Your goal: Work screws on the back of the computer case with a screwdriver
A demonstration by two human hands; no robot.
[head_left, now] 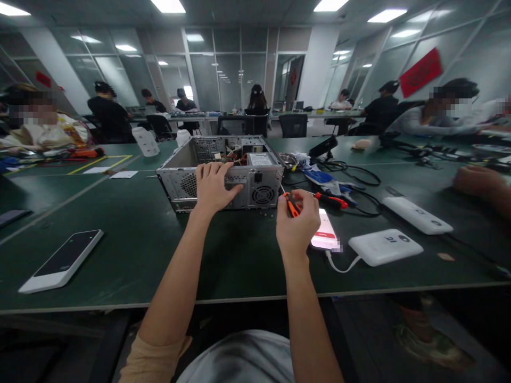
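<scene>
A metal computer case [239, 183] lies on its side on the green table, its top side uncovered. Inside it show cables and a power supply [261, 159] with a label; its fan grille faces me. My left hand [214, 183] rests on the case's near upper edge with fingers spread. My right hand [299, 215] is closed round the orange and black handle of a screwdriver [293, 206]. The screwdriver's shaft points up at the right corner of the case's rear panel; whether its tip sits on a screw is too small to tell. Small bits lie below that corner.
Beside my right hand lie a red and black screwdriver [332, 200] and a lit phone [325, 234], cabled to a white power bank [385, 247]. Blue-white gloves [327, 181] and black cables lie behind. A white device [62, 260] is at left. Another person's hand [479, 183] is at far right.
</scene>
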